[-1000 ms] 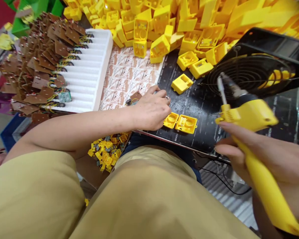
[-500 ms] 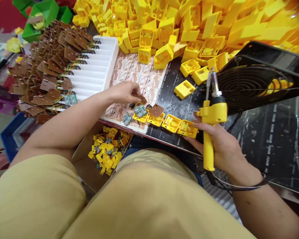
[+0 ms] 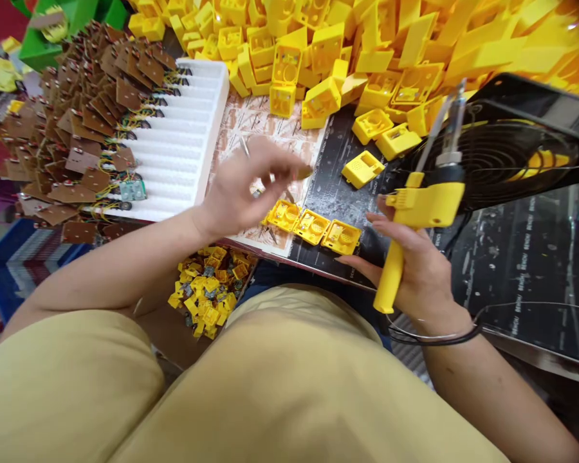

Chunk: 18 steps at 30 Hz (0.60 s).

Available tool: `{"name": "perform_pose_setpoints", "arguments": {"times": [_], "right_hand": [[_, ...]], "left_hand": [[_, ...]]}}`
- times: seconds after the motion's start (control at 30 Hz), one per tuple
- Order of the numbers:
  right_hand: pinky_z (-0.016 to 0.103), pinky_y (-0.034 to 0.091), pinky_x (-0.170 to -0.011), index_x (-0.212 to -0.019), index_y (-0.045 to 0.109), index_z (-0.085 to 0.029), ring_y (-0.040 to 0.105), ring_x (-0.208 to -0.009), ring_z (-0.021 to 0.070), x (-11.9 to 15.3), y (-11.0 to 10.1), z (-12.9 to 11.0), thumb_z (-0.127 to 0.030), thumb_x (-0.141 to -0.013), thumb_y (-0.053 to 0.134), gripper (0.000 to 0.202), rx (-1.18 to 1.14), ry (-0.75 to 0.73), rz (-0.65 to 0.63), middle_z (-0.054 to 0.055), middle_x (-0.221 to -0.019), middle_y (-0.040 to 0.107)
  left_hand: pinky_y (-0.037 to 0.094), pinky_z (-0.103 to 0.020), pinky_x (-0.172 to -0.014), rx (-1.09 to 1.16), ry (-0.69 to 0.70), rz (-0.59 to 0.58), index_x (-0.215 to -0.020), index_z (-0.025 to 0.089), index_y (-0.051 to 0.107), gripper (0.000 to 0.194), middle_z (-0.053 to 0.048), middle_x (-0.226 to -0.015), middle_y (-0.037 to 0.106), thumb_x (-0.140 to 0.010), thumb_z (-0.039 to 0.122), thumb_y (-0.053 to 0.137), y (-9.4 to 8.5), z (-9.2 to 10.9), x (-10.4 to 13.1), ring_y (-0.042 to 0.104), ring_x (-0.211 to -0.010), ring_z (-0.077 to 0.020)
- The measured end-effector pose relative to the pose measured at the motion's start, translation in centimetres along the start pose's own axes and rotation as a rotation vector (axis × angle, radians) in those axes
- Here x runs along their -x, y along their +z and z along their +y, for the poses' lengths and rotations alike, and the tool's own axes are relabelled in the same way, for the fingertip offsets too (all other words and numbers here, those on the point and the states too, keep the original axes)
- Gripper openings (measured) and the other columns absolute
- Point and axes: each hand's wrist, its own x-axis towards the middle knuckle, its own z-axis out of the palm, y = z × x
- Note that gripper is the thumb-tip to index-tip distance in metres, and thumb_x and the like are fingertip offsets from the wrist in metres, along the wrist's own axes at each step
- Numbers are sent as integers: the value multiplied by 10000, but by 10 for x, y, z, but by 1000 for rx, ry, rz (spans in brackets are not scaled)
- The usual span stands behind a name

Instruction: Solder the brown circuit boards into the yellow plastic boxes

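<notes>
Motion smears my left hand (image 3: 251, 186), held over the printed sheet (image 3: 270, 132) with thumb and fingers curled together. A brownish bit shows at its fingertips and a thin metal piece (image 3: 244, 146) pokes out behind its knuckles; what it grips is unclear. My right hand (image 3: 415, 257) holds a yellow soldering gun (image 3: 424, 206), metal tip pointing up, with thumb and a finger spread beside the nearest case. Three open yellow cases (image 3: 311, 226) lie in a row at the table's front edge, between the hands. The left end of the row is partly hidden by my left hand.
Yellow cases (image 3: 325, 51) are heaped at the back. Brown circuit boards (image 3: 96, 109) with wires lie on a white ridged foam tray (image 3: 188, 141) at left. A black fan (image 3: 487, 154) stands at right. Below is a box of yellow parts (image 3: 212, 283).
My left hand has risen and spread across more of the sheet. The row of cases sits further left, and the boards near it no longer show. The soldering gun has tilted right.
</notes>
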Motion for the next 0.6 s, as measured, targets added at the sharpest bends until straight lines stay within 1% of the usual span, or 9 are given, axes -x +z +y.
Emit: {"name": "perform_pose_setpoints", "arguments": {"times": [0.1,0.13,0.17,0.2,0.27,0.33,0.37,0.47,0.6], "right_hand": [[411,671,-869,-1430,488,-231,750,-1116,302,4,-12,0,-303,-821,866,720,24,-8,50,171,-1248,736],[389,675,-827,-1405,509,-228,765,-1065,292,6,-15,0,-292,-822,865,687,33,-17,60,166,-1220,748],[367,674,-796,-1366,537,-223,776,-1017,280,7,-17,0,-284,-820,867,642,42,-29,70,155,-1183,762],[342,670,-773,-1312,568,-221,784,-973,265,8,-19,0,-271,-815,871,584,53,-41,83,136,-1134,777],[282,645,-706,-1182,620,-225,790,-870,229,7,-22,-1,-220,-796,882,467,90,-65,115,77,-990,800],[233,590,-603,-1074,643,-229,768,-714,183,3,-24,-2,-176,-790,879,373,132,-89,144,19,-841,790],[220,561,-562,-1043,647,-228,745,-644,163,1,-26,-3,-163,-792,875,345,148,-100,151,0,-785,777],[197,538,-553,-1001,653,-211,712,-589,131,-3,-31,-6,-143,-810,857,288,173,-121,159,-1,-748,766],[174,536,-559,-967,652,-224,691,-563,104,0,-39,-8,-102,-838,819,244,191,-117,180,-41,-693,735]], "left_hand": [[594,-424,-991,-315,388,-278,-1123,266,724,239,-40,-1167,801,-985,189,545,0,-5,38,754,-1077,-193],[564,-458,-1057,-367,453,-319,-1157,268,715,254,-42,-1233,789,-967,179,572,-3,-5,47,734,-1166,-214],[541,-477,-1092,-393,464,-324,-1192,268,705,282,-44,-1278,776,-952,175,590,-6,-5,53,710,-1228,-228],[532,-480,-1096,-397,410,-305,-1214,271,698,301,-42,-1293,770,-945,184,595,-9,-3,56,695,-1255,-235],[549,-454,-1023,-375,203,-226,-1177,275,721,263,-35,-1211,790,-967,236,566,-13,5,50,716,-1161,-229],[539,-454,-969,-379,3,-173,-1074,263,761,264,-40,-1104,796,-1015,313,509,-11,15,33,712,-1059,-234],[521,-473,-974,-392,-48,-165,-1031,253,774,307,-49,-1074,790,-1032,350,483,-7,20,23,697,-1061,-251],[443,-544,-1043,-453,-71,-251,-994,224,777,345,-77,-1121,761,-1029,402,483,13,30,-8,620,-1198,-324],[377,-590,-1083,-564,-41,-486,-924,149,741,352,-145,-1155,720,-967,452,568,36,33,-31,549,-1267,-389]]}}
